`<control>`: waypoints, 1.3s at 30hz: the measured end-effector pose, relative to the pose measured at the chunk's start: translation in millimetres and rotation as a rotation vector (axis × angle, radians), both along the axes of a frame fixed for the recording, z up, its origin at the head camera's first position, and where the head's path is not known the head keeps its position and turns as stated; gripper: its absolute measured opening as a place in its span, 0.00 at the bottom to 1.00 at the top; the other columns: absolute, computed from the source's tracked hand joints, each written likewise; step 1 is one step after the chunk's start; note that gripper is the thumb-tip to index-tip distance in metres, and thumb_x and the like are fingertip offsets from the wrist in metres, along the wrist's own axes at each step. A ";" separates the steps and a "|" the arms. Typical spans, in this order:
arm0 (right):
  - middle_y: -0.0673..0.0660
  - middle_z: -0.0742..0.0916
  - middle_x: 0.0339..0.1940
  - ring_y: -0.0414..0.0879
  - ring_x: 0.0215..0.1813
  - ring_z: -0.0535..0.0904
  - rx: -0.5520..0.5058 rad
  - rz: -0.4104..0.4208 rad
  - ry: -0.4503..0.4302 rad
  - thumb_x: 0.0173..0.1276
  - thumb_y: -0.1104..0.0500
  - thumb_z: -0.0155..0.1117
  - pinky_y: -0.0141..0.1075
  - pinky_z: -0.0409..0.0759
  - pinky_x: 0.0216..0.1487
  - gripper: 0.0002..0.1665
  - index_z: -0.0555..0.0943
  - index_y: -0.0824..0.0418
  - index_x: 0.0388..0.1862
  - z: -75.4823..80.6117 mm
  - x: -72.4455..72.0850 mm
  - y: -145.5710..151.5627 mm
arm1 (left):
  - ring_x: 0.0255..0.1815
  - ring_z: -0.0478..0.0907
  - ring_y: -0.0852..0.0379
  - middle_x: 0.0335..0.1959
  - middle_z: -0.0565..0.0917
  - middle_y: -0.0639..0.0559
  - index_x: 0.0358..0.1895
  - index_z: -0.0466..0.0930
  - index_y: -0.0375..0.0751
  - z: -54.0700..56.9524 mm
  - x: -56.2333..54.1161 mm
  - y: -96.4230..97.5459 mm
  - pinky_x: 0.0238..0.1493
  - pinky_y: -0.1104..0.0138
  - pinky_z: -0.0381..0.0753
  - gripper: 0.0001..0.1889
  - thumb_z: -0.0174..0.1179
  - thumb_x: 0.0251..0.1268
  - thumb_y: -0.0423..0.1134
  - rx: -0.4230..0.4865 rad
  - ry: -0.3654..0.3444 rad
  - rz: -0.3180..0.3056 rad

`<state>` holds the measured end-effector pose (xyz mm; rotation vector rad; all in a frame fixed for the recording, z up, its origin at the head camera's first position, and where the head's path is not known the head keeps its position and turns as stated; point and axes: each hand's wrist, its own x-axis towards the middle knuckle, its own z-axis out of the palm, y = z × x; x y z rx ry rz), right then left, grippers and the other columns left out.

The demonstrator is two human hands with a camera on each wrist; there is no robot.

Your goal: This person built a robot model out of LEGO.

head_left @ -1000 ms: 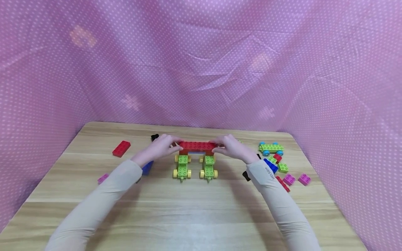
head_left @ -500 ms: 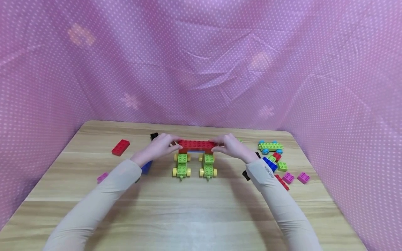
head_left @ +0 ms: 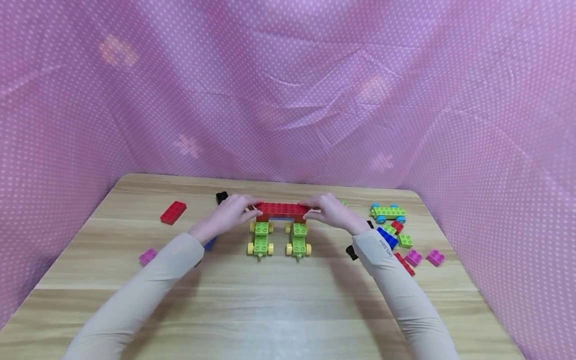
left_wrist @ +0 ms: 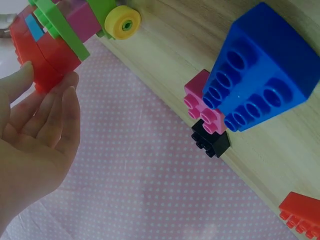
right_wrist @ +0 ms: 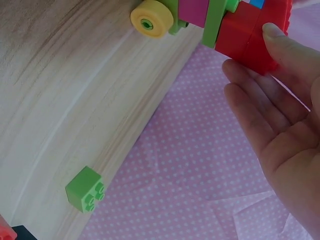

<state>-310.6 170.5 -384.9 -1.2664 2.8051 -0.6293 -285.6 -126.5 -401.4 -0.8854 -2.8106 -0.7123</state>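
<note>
A: What do we find between the two hands?

B: We find a red beam point(head_left: 282, 209). It sits raised above the far part of two wheeled bases, the left green base point(head_left: 261, 244) and the right green base point(head_left: 298, 244), which both stand on the table point(head_left: 279, 310).

A: And how is each grip?

B: The left hand point(head_left: 228, 214) pinches the left end of the beam between thumb and fingertips, and the right hand point(head_left: 332, 212) pinches the opposite end in the same manner. (We check this also in the wrist views, where each thumb lies on the red surface.)

A: What do we notice under the beam?

B: On the right side we notice a magenta block point(right_wrist: 192, 11) between two green layers.

A: Which things lie around?

B: In the left wrist view we see a blue brick point(left_wrist: 265, 55), a pink brick point(left_wrist: 196, 92) and a black brick point(left_wrist: 210, 140); they overlap there, so we cannot tell if they touch. Well apart, at the left, lies a red brick point(head_left: 173, 213). At the right stands a blue-wheeled base point(head_left: 389, 212), and nearer to us are one magenta brick point(head_left: 413, 258) and its twin point(head_left: 435, 257), just beside each other. Behind everything hangs a dotted cloth point(head_left: 288, 100).
</note>
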 end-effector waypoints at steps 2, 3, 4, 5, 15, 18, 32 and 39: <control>0.63 0.88 0.53 0.52 0.50 0.87 0.000 0.000 0.010 0.68 0.58 0.67 0.48 0.87 0.53 0.23 0.81 0.65 0.60 -0.1 0.0 -0.7 | 0.15 0.61 0.65 0.54 0.86 0.39 0.61 0.79 0.35 -0.2 0.7 -0.5 0.30 0.70 0.74 0.22 0.61 0.70 0.44 -0.002 0.021 0.003; 0.63 0.88 0.53 0.52 0.51 0.87 0.000 -0.001 0.012 0.68 0.58 0.67 0.48 0.87 0.53 0.23 0.81 0.65 0.60 -0.2 0.1 -1.1 | 0.15 0.61 0.65 0.54 0.86 0.40 0.61 0.79 0.35 -0.2 0.6 -0.6 0.29 0.71 0.72 0.22 0.61 0.70 0.44 -0.006 0.028 0.004; 0.63 0.88 0.54 0.52 0.51 0.87 0.004 -0.002 0.018 0.68 0.58 0.67 0.47 0.87 0.54 0.23 0.81 0.65 0.60 -0.1 0.4 -1.7 | 0.16 0.61 0.65 0.54 0.86 0.40 0.61 0.79 0.35 0.0 0.7 -0.6 0.28 0.71 0.71 0.22 0.61 0.70 0.44 -0.009 0.030 0.006; 0.62 0.88 0.54 0.52 0.52 0.87 0.008 -0.004 0.022 0.68 0.58 0.67 0.46 0.87 0.54 0.23 0.81 0.64 0.60 0.0 0.8 -2.2 | 0.16 0.62 0.65 0.54 0.86 0.39 0.61 0.79 0.35 0.0 0.8 -0.8 0.27 0.71 0.70 0.22 0.61 0.69 0.44 -0.012 0.032 0.006; 0.61 0.88 0.55 0.50 0.52 0.87 0.044 -0.023 0.043 0.69 0.57 0.66 0.42 0.87 0.54 0.23 0.81 0.63 0.61 0.8 3.5 -4.7 | 0.17 0.65 0.65 0.52 0.86 0.38 0.60 0.79 0.32 2.0 -1.2 1.1 0.29 0.70 0.74 0.22 0.61 0.70 0.42 -0.031 -0.005 0.004; 0.61 0.88 0.55 0.50 0.50 0.87 0.059 -0.024 0.050 0.69 0.58 0.66 0.42 0.87 0.54 0.23 0.80 0.64 0.61 1.4 5.8 -4.8 | 0.21 0.72 0.64 0.53 0.86 0.37 0.60 0.78 0.31 2.2 -1.7 2.4 0.31 0.68 0.79 0.22 0.61 0.70 0.42 -0.031 -0.015 0.001; 0.59 0.86 0.58 0.50 0.55 0.85 0.083 -0.061 0.051 0.71 0.55 0.64 0.44 0.84 0.60 0.24 0.79 0.62 0.63 -0.4 9.0 -10.0 | 0.44 0.86 0.52 0.49 0.88 0.41 0.62 0.76 0.31 2.2 -1.5 -2.5 0.43 0.63 0.88 0.24 0.61 0.70 0.44 -0.035 -0.082 -0.005; 0.60 0.87 0.57 0.49 0.54 0.86 0.039 -0.044 0.064 0.71 0.57 0.64 0.43 0.85 0.58 0.22 0.80 0.63 0.61 0.6 9.9 -7.7 | 0.44 0.86 0.53 0.46 0.89 0.45 0.63 0.76 0.33 5.7 -3.4 -0.7 0.44 0.62 0.87 0.24 0.60 0.71 0.44 -0.039 -0.098 -0.009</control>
